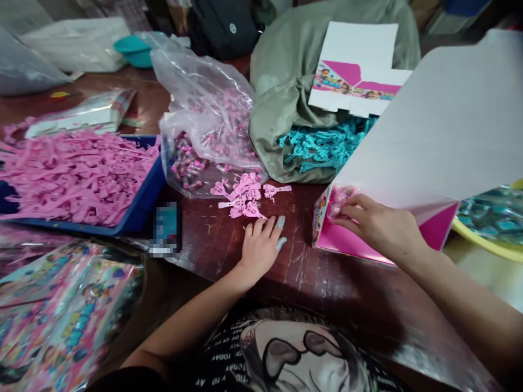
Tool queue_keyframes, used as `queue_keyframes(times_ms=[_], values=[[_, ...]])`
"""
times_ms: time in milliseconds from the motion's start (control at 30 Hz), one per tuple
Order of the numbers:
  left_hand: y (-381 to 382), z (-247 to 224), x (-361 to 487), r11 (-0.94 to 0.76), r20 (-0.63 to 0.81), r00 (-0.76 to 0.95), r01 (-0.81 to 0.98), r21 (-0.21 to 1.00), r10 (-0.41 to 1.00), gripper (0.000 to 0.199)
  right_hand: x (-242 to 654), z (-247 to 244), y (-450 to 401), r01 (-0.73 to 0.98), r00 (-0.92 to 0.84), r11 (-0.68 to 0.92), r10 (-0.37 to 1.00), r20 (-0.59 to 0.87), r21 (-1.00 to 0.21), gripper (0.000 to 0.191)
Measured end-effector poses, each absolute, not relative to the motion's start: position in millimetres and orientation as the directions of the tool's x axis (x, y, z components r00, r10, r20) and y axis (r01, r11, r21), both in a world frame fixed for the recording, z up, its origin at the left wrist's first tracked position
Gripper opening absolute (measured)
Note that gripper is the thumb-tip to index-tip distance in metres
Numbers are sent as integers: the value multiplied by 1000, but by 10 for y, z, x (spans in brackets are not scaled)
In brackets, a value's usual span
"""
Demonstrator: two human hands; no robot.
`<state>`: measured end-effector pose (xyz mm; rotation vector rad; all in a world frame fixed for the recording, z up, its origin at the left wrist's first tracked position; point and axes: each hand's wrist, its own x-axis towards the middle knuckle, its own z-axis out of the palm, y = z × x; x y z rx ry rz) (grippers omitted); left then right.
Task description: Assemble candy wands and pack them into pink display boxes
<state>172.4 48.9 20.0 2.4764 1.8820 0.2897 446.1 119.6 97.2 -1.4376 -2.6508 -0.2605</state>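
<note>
My left hand (pixel 261 242) lies on the dark red table with its fingers spread, two of them wrapped in grey tape. Just beyond its fingertips is a small heap of pink plastic toy pieces (pixel 245 193). My right hand (pixel 371 220) reaches inside an open cardboard box (pixel 351 245) with a pink inner wall and a raised white lid (pixel 441 125). Its thumb and fingers are closed around a shiny pink plastic piece (pixel 337 200) at the box's left end; the exact shape is partly hidden by the fingers.
A blue tray (pixel 139 209) heaped with pink pieces stands left, beside a phone (pixel 166 228). Behind are a clear bag (pixel 204 81) of small pink items and a grey-green sack (pixel 269 125) of teal pieces. A flat carton (pixel 359 49) leans there. Printed packets (pixel 73 321) lie lower left; a yellow-rimmed basin (pixel 482 242) is right.
</note>
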Motion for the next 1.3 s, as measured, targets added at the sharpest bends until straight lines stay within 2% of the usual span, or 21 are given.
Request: queue_keyframes(times_ms=[100, 167, 267, 333, 433, 500, 633, 733, 833, 867, 933, 1000, 1067, 1100, 1200, 1300], values=[[241, 155, 1452, -257, 144, 239, 959, 117, 960, 45, 4396, 1083, 1129, 859, -512, 500, 824, 243, 112, 47], [118, 156, 1270, -195, 189, 168, 971, 137, 967, 47, 4340, 1178, 1067, 889, -454, 448, 838, 303, 92, 45], [135, 158, 1054, -58, 307, -11, 975, 216, 952, 60, 4279, 1293, 1013, 915, -392, 400, 841, 372, 58, 35], [271, 140, 987, 3, 330, -109, 952, 305, 938, 67, 4272, 1325, 1015, 918, -385, 393, 851, 359, 51, 33], [518, 99, 1004, 44, 277, -182, 898, 438, 944, 67, 4307, 1273, 1060, 913, -403, 405, 872, 279, 53, 32], [639, 76, 1053, 58, 233, -196, 868, 493, 953, 59, 4341, 1176, 1100, 903, -427, 426, 877, 219, 56, 33], [720, 88, 1117, 99, 142, -192, 866, 490, 971, 37, 4416, 1023, 1122, 893, -448, 448, 881, 154, 32, 34], [641, 157, 1044, 128, 101, -214, 833, 538, 972, 33, 4425, 1123, 1034, 897, -441, 437, 888, 132, 61, 33], [473, 232, 881, 114, 82, -234, 714, 691, 969, 29, 4251, 1287, 938, 940, -340, 335, 899, 275, 66, 35], [414, 253, 829, 112, 63, -239, 651, 751, 969, 30, 4125, 1301, 934, 943, -318, 331, 885, 340, 19, 35], [321, 287, 761, 114, 17, -251, 501, 858, 968, 33, 3752, 1221, 992, 888, -377, 446, 846, 377, -111, 32], [271, 317, 744, 123, -17, -274, 373, 920, 962, 39, 3265, 1026, 1139, 766, -558, 604, 795, 238, -221, 31], [248, 338, 750, 143, -42, -311, 309, 940, 950, 41, 2787, 808, 1344, 732, -653, 635, 757, 12, -247, 33], [234, 341, 749, 161, -60, -327, 290, 943, 943, 41, 2598, 721, 1445, 729, -667, 641, 744, -38, -241, 32], [149, 313, 687, 243, -150, -357, 231, 942, 922, 42, 2338, 612, 1662, 737, -668, 640, 739, -89, -217, 26], [32, 258, 560, 303, -222, -375, 173, 937, 900, 43, 2342, 714, 1810, 771, -627, 599, 774, -92, -214, 32]])
